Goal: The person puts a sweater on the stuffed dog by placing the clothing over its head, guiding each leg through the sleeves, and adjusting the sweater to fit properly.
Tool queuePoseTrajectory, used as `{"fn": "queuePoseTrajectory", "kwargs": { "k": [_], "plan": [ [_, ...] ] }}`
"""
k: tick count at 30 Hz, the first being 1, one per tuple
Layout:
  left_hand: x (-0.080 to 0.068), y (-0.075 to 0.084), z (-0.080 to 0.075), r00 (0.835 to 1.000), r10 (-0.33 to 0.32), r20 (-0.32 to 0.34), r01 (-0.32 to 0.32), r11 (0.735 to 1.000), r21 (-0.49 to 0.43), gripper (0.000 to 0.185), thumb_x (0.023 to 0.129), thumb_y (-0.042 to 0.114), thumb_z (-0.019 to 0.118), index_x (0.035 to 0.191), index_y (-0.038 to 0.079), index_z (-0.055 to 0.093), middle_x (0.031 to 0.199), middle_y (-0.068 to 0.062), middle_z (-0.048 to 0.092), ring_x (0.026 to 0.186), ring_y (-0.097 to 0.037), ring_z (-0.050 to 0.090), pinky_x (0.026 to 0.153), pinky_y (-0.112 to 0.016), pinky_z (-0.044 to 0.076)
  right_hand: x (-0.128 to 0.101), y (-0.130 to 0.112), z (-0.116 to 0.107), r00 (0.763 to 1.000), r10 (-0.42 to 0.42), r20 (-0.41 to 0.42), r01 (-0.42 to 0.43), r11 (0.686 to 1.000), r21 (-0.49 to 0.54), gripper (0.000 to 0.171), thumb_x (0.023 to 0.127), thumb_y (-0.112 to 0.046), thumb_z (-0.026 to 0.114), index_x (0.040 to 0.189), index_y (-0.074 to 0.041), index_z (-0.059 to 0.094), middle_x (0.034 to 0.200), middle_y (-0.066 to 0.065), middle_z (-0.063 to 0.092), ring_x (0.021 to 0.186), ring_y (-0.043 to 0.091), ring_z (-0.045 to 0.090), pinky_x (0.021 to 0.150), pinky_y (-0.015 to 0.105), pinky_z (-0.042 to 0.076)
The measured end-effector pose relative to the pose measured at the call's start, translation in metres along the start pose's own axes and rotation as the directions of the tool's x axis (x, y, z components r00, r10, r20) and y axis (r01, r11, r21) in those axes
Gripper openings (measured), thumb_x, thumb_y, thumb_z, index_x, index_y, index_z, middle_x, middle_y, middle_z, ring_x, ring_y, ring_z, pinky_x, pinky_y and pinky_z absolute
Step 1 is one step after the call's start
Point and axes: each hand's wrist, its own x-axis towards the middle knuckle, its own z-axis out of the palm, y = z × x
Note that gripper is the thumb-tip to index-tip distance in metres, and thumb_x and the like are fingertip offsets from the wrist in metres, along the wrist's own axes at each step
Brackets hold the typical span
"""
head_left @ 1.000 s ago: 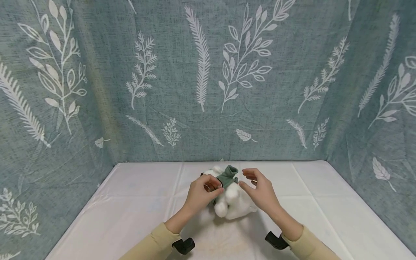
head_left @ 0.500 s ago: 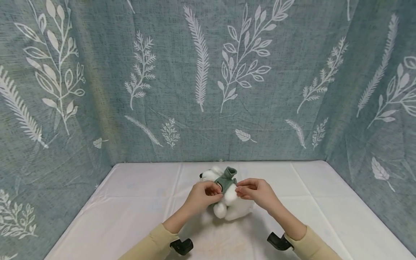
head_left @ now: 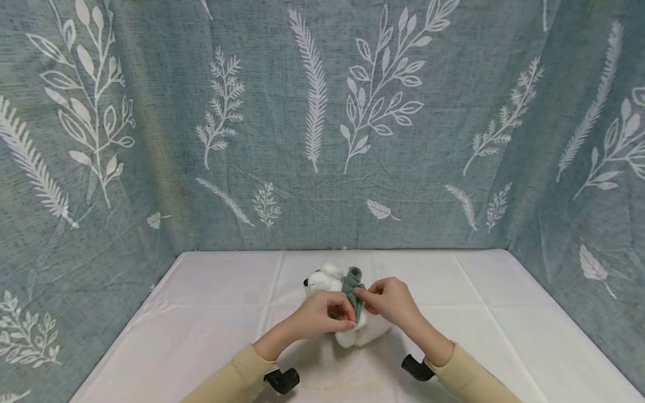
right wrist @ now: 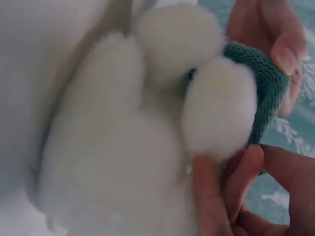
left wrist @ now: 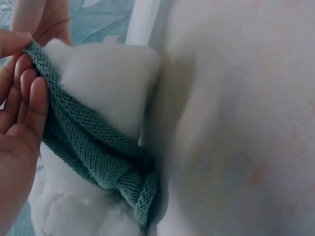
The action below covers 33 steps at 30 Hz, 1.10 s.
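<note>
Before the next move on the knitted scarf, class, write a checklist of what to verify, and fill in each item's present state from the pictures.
1. Left hand has a grip on the green knitted scarf: ok, fingers pinch it.
2. Right hand pinches the scarf too: ok.
3. Scarf wraps round the white plush toy: ok, in both wrist views.
4. Scarf's knot is tied: ok, in the left wrist view.
5. Toy rests on the white tablecloth: ok.
6. Toy's face uncovered: cannot tell.
</note>
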Motion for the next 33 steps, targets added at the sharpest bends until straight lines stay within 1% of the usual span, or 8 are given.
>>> {"fn": "queuePoseTrajectory", "kwargs": {
  "k": [4, 7, 10, 13, 21, 24, 29, 33],
  "plan": [
    [0.001, 0.0, 0.002, 1.0, -0.016, -0.004, 0.016, 0.999, 0.034, 0.006, 0.086, 0.015, 0.07, 0.089, 0.01, 0.068, 0.085, -0.007, 0.066, 0.072, -0.006, 0.058, 0.067, -0.025, 0.053, 0.0, -0.001, 0.004, 0.999, -0.034, -0.036, 0.032, 0.997, -0.071, 0.017, 0.083, -0.019, 0.069, 0.068, -0.01, 0.069, 0.057, -0.003, 0.063, 0.052, 0.009, 0.054, 0.05, 0.024, 0.044],
    [0.001, -0.001, 0.001, 0.989, -0.071, -0.131, 0.08, 0.995, 0.065, 0.009, 0.089, 0.02, 0.067, 0.09, 0.011, 0.066, 0.084, -0.005, 0.064, 0.073, -0.008, 0.057, 0.067, -0.024, 0.05, -0.002, 0.001, 0.004, 0.997, -0.056, -0.045, 0.052, 0.996, -0.075, 0.011, 0.079, -0.012, 0.067, 0.068, -0.011, 0.068, 0.057, -0.004, 0.062, 0.052, 0.008, 0.054, 0.051, 0.024, 0.045],
    [0.001, -0.004, -0.001, 0.94, -0.136, -0.314, 0.177, 0.979, 0.104, 0.012, 0.092, 0.024, 0.063, 0.093, 0.012, 0.063, 0.082, -0.003, 0.062, 0.071, -0.009, 0.056, 0.063, -0.023, 0.047, -0.005, 0.005, 0.003, 0.995, -0.091, -0.03, 0.088, 0.992, -0.089, 0.013, 0.079, -0.012, 0.068, 0.066, -0.013, 0.066, 0.055, -0.005, 0.06, 0.051, 0.008, 0.054, 0.051, 0.023, 0.044],
    [0.001, -0.006, -0.002, 0.901, -0.15, -0.406, 0.234, 0.958, 0.166, 0.012, 0.093, 0.024, 0.062, 0.094, 0.012, 0.064, 0.082, -0.001, 0.062, 0.07, -0.008, 0.054, 0.061, -0.023, 0.046, -0.007, 0.011, 0.003, 0.99, -0.143, -0.018, 0.14, 0.984, -0.112, 0.015, 0.078, -0.011, 0.069, 0.063, -0.014, 0.065, 0.054, -0.007, 0.059, 0.05, 0.006, 0.052, 0.05, 0.022, 0.043],
    [0.003, -0.007, -0.002, 0.907, -0.158, -0.39, 0.251, 0.947, 0.2, 0.009, 0.087, 0.021, 0.068, 0.083, 0.013, 0.068, 0.076, 0.003, 0.064, 0.064, -0.005, 0.052, 0.058, -0.021, 0.045, -0.014, 0.016, 0.005, 0.958, -0.286, 0.027, 0.283, 0.925, -0.253, 0.016, 0.076, -0.012, 0.074, 0.063, -0.018, 0.069, 0.056, -0.011, 0.061, 0.05, -0.002, 0.05, 0.05, 0.017, 0.043],
    [0.003, -0.007, -0.002, 0.912, -0.155, -0.38, 0.245, 0.949, 0.201, 0.007, 0.086, 0.017, 0.069, 0.081, 0.012, 0.068, 0.075, 0.003, 0.063, 0.064, -0.005, 0.052, 0.058, -0.022, 0.046, -0.016, 0.016, 0.005, 0.946, -0.323, 0.036, 0.316, 0.887, -0.337, 0.017, 0.075, -0.014, 0.076, 0.061, -0.019, 0.068, 0.055, -0.011, 0.061, 0.049, -0.003, 0.05, 0.049, 0.016, 0.042],
    [0.002, -0.008, -0.002, 0.904, -0.146, -0.403, 0.246, 0.946, 0.21, 0.006, 0.082, 0.013, 0.07, 0.077, 0.014, 0.068, 0.073, 0.004, 0.061, 0.062, -0.006, 0.052, 0.058, -0.022, 0.046, -0.022, 0.021, 0.009, 0.924, -0.381, 0.028, 0.351, 0.82, -0.451, 0.018, 0.071, -0.011, 0.077, 0.057, -0.017, 0.067, 0.053, -0.01, 0.062, 0.049, -0.002, 0.05, 0.05, 0.016, 0.042],
    [0.001, -0.009, 0.0, 0.898, -0.123, -0.423, 0.254, 0.929, 0.27, 0.008, 0.077, 0.01, 0.069, 0.072, 0.015, 0.067, 0.071, 0.006, 0.058, 0.061, -0.005, 0.051, 0.058, -0.021, 0.045, -0.024, 0.027, 0.01, 0.926, -0.377, 0.002, 0.337, 0.824, -0.454, 0.018, 0.07, -0.012, 0.078, 0.058, -0.018, 0.067, 0.053, -0.01, 0.062, 0.049, -0.003, 0.05, 0.05, 0.015, 0.041]
  ]
}}
